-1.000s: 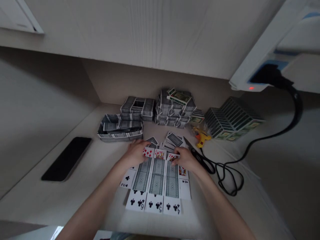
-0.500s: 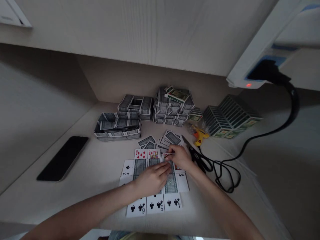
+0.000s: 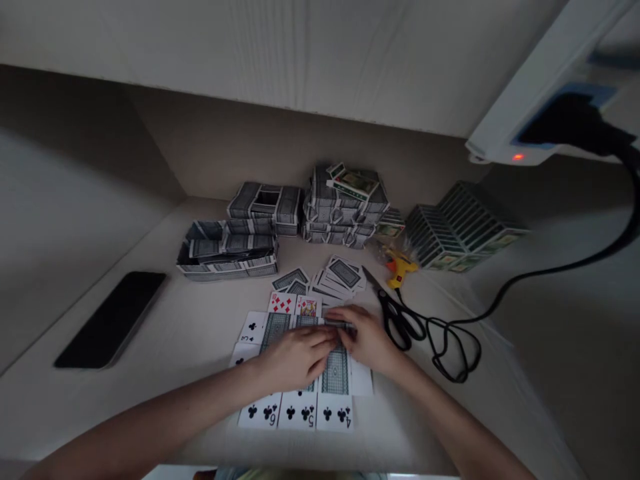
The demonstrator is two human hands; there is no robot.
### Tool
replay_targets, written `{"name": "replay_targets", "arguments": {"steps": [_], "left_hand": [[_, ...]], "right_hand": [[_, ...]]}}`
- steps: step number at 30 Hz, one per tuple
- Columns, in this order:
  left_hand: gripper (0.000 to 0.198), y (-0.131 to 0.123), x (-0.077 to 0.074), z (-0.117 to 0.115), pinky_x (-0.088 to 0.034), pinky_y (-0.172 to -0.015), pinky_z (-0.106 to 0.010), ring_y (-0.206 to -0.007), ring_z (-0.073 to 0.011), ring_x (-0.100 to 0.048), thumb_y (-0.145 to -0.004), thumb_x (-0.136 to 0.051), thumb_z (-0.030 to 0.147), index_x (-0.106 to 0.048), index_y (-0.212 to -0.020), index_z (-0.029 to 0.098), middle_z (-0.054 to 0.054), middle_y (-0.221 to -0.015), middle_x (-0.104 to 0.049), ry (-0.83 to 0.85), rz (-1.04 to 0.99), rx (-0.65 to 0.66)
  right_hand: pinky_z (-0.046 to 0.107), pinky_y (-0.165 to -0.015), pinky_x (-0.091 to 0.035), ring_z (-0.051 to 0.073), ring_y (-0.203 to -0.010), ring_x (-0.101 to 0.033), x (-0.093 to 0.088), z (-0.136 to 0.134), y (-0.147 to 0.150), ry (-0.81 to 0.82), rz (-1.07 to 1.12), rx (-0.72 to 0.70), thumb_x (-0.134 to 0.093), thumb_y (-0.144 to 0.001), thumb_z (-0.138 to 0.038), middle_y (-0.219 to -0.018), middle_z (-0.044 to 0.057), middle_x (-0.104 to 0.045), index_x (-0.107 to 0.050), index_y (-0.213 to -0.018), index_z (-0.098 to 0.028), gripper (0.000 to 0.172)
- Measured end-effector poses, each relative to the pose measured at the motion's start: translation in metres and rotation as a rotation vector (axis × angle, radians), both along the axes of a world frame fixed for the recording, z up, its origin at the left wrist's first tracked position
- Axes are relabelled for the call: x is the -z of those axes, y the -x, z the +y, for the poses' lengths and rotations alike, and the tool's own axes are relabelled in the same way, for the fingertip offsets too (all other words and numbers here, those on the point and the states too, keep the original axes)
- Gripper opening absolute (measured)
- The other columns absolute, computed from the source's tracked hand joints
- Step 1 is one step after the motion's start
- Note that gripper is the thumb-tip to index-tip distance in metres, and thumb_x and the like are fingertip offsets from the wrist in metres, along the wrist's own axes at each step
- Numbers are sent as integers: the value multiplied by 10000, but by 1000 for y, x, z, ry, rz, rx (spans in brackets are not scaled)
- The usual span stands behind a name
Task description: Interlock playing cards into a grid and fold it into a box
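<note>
Playing cards lie joined in a flat panel, patterned backs in the middle and faces around them. My left hand point(image 3: 303, 357) rests over the middle of this panel, fingers stretched to the right and thumb apart, fingertips meeting the right-hand card back point(image 3: 335, 373). At the top right of the panel, my right hand point(image 3: 367, 337) pinches a playing card point(image 3: 339, 323) that stands folded up, seen nearly edge-on. Along the top edge show a ten of diamonds point(image 3: 281, 303) and a jack of diamonds point(image 3: 308, 306); clubs line the bottom, including a four point(image 3: 335, 412). My hands hide the panel's centre.
Loose cards point(image 3: 343, 277) lie just beyond the panel. Scissors point(image 3: 397, 317), a yellow glue gun point(image 3: 400, 267) and its black cord are at right. Behind stand card-built boxes point(image 3: 227, 260) and stacked card packs point(image 3: 450, 233). A phone point(image 3: 113, 320) lies left; a shelf overhangs.
My right hand has come down slightly, its fingers now spread along the folded card's edge. My left hand stays on the panel. The view has shifted a little.
</note>
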State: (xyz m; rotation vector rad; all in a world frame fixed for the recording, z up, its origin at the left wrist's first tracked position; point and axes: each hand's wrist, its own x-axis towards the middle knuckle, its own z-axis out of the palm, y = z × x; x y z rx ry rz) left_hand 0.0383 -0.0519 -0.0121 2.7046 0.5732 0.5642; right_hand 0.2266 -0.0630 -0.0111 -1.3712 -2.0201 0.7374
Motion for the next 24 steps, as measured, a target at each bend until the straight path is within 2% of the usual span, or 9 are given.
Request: {"name": "replay_targets", "arguments": {"steps": [5,11,14,16,20,24], "left_hand": [[235,-1,5,1,-497,-807,-325,-853,-175,-608,-809,-442,171,-569,-1006,167,-58,-906,-644,-37,45,-12],[208,3,14,0,-481,-840,-344,-892,-178,-588,-813,-428,181,-593,-939,166,-64,-857,-647,-116,-71,11],[168,6,12,-2,-489,-827,-379,-886,-194,-585,-782,-460,179,-601,-874,165,-72,-817,-645,-140,-178,-44],[186,7,8,-2,-480,-851,-415,-938,-218,-575,-760,-487,193,-593,-907,153,-95,-889,-643,-129,-209,-95],[411,6,1,-2,-387,-998,-447,-1175,-246,-461,-756,-494,214,-487,-1151,102,-153,-1212,-543,-44,-127,-91],[449,4,4,-1,-382,-1016,-420,-1201,-218,-450,-810,-456,205,-404,-1240,86,-149,-1244,-535,-5,-52,-123]], "right_hand": [[361,-908,-436,194,-1016,-529,-8,-14,5,-46,-163,-1,-460,-643,25,-1070,93,-604,-551,-1130,-156,527],[432,-1028,-337,237,-1118,-485,-7,-31,16,-109,-365,-9,-454,-657,-8,-1171,128,-575,-411,-1278,-105,630],[386,-1004,-387,249,-1198,-438,0,-40,26,-142,-455,49,-424,-668,1,-1251,173,-520,-352,-1310,-55,648],[367,-1000,-398,239,-1216,-431,6,-46,31,-170,-484,69,-388,-681,16,-1285,184,-492,-343,-1307,-45,631],[380,-973,-427,245,-1225,-430,16,-53,35,-181,-471,140,-349,-675,31,-1303,209,-467,-322,-1302,-32,631],[333,-904,-489,204,-1148,-516,24,-58,34,-142,-334,228,-339,-698,2,-1281,182,-499,-196,-1358,-51,677]]}}
